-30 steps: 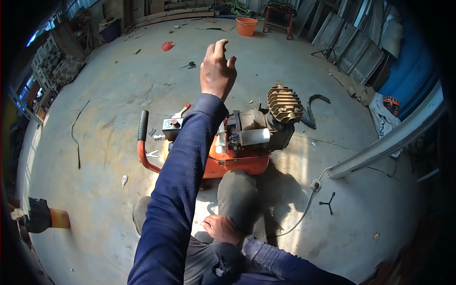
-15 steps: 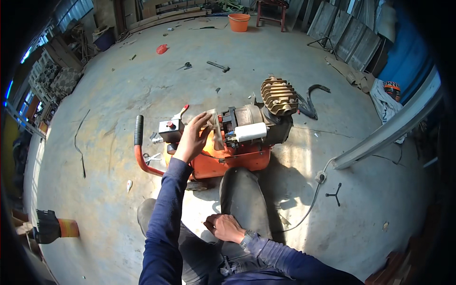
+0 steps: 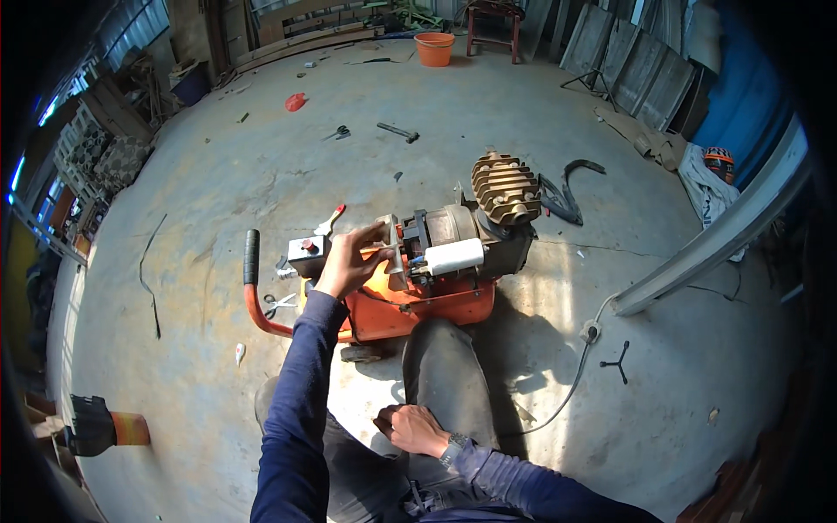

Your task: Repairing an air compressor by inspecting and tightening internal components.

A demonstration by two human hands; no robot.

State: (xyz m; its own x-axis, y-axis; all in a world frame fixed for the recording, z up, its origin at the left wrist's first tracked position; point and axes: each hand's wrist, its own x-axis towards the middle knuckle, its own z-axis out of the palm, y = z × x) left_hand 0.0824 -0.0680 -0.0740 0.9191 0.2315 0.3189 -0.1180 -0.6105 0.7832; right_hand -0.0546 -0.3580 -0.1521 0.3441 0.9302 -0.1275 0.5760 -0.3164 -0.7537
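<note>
An orange air compressor (image 3: pixel 384 315) stands on the floor in front of my knees, its bronze-coloured finned cylinder head (image 3: pixel 506 189) at the right. My left hand (image 3: pixel 353 257) reaches over the tank, thumb and fingers closed on the edge of a thin, dull metal plate (image 3: pixel 396 268) at the left end of the motor (image 3: pixel 449 224). Below the motor lies a white cylinder (image 3: pixel 455 257) with wires at its end. A grey switch box (image 3: pixel 307 254) with a red knob sits left of my hand. Curled on my thigh, my right hand (image 3: pixel 417 430) hides what its fingers hold, if anything.
Scissors (image 3: pixel 277 303) and a red-handled brush (image 3: pixel 331 218) lie by the compressor. Farther off are a hammer (image 3: pixel 398 132), more scissors (image 3: pixel 338 132) and an orange bucket (image 3: pixel 434 50). At the right are a slanted post (image 3: pixel 697 235), a power cord (image 3: pixel 571 388) and a three-armed wrench (image 3: pixel 617 363).
My left fingers, raised over the plate before, have come down and closed on its edge. The plate looks slightly turned. My right hand stays on my thigh, and the view has shifted slightly.
</note>
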